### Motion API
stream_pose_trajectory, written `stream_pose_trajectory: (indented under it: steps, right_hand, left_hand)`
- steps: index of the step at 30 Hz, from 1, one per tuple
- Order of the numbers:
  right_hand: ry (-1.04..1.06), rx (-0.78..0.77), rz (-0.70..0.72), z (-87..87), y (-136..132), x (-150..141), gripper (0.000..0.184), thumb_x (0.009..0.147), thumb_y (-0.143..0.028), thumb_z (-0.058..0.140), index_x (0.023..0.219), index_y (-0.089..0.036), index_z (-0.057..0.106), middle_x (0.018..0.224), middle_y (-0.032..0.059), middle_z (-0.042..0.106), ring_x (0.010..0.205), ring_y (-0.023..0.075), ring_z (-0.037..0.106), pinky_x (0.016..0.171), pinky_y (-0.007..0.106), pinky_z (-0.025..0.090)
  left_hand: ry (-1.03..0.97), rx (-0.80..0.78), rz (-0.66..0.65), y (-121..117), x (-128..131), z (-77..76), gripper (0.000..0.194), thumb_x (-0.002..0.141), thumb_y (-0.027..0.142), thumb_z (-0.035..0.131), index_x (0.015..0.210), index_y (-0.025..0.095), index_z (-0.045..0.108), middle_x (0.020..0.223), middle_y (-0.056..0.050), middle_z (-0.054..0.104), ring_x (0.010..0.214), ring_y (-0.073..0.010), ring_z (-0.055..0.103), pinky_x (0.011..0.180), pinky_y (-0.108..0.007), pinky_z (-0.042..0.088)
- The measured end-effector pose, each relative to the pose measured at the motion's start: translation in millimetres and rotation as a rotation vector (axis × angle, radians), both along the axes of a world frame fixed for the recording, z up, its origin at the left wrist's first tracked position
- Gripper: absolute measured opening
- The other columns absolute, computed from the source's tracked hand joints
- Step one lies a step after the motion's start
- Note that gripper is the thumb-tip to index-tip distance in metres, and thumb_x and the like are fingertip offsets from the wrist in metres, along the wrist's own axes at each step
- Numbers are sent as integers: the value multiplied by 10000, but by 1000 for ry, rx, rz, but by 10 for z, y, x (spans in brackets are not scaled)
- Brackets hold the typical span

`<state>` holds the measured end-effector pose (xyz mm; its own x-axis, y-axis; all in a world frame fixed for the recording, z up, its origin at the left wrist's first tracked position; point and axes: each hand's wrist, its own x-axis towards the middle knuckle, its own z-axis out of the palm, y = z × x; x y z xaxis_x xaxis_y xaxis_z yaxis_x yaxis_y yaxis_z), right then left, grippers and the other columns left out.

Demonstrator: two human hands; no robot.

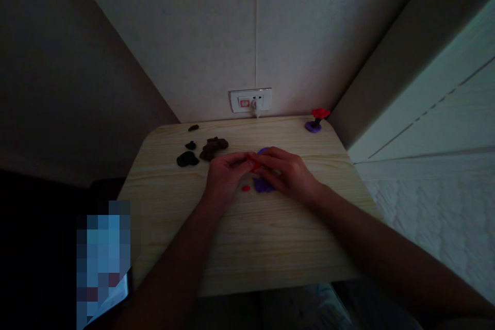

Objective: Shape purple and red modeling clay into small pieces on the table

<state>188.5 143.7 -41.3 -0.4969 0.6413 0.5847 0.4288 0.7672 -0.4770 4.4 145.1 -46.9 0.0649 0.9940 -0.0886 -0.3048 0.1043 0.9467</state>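
Note:
My left hand (226, 172) and my right hand (288, 170) meet over the middle of a small light wooden table (240, 237). Their fingertips pinch a small piece of red clay (255, 166) between them. Under my right hand lies a flat lump of purple clay (263, 184), and another bit of purple clay (263, 150) shows just behind the fingers. A small red clay ball (246, 188) rests on the table beside my left hand.
Several dark brown clay lumps (209, 150) lie at the table's back left. A small clay figure with a red top on a purple base (317, 119) stands at the back right corner. A wall socket (250, 99) sits behind. A white cabinet stands right.

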Motion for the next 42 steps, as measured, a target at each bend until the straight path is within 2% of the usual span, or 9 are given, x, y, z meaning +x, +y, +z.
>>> stream_pose_trajectory:
  steps: [7,11,16,23,27,32,36,42]
  right_hand:
    - [-53,47,-95,9,-14,-50,304,974,-278,654,1260,-186,701,1018,114,683,896,217,679,774,355,622]
    - [-126,40,-144,28,-43,-96,242,965,-230,639,1175,-133,712,1083,154,700,951,246,694,829,390,632]
    - [-228,70,-181,18,-63,-159,237,957,-176,595,1173,-144,689,1104,157,710,984,266,680,870,423,617]
    - [-303,49,-145,8,-46,-187,215,899,-136,640,1106,-124,696,1068,154,706,969,269,661,849,399,595]
    - [-342,96,-122,-30,-41,-178,189,892,-164,667,1073,-125,702,1011,141,709,909,259,655,784,373,578]
    - [-280,95,-99,-44,-35,-133,167,930,-201,645,1077,-137,692,964,119,707,843,227,648,728,334,545]
    - [-121,62,-77,13,-23,-97,179,951,-212,637,1095,-119,690,909,102,700,792,204,644,704,310,539]
    - [26,54,-124,39,-11,-71,124,973,-236,612,1021,-151,689,845,63,683,722,158,613,656,271,516]
  left_hand:
    - [-97,-41,36,-10,-3,23,492,584,196,935,1052,184,785,1046,-96,801,912,-203,744,799,-323,589]
    - [-73,-15,55,-15,10,29,490,578,185,932,1036,174,758,1161,-114,767,968,-219,736,863,-366,587]
    - [-49,17,69,-42,46,45,494,606,162,902,1073,195,743,1205,-87,742,979,-211,727,901,-369,579]
    - [-27,21,33,-84,39,33,582,622,124,882,1166,239,712,1177,-68,752,963,-226,738,744,-299,604]
    - [31,9,-6,-96,22,34,621,613,105,869,1192,253,701,1257,-74,728,976,-234,739,638,-237,573]
    - [23,19,-11,-91,15,89,615,595,114,875,1172,237,701,1402,-94,651,977,-216,743,661,-235,590]
    - [-43,9,-7,-88,32,122,546,604,172,910,1112,204,713,1348,-99,668,947,-177,738,761,-265,611]
    - [78,-55,2,-86,44,78,509,655,313,927,1109,186,735,1011,-82,777,793,-170,735,639,-245,569]
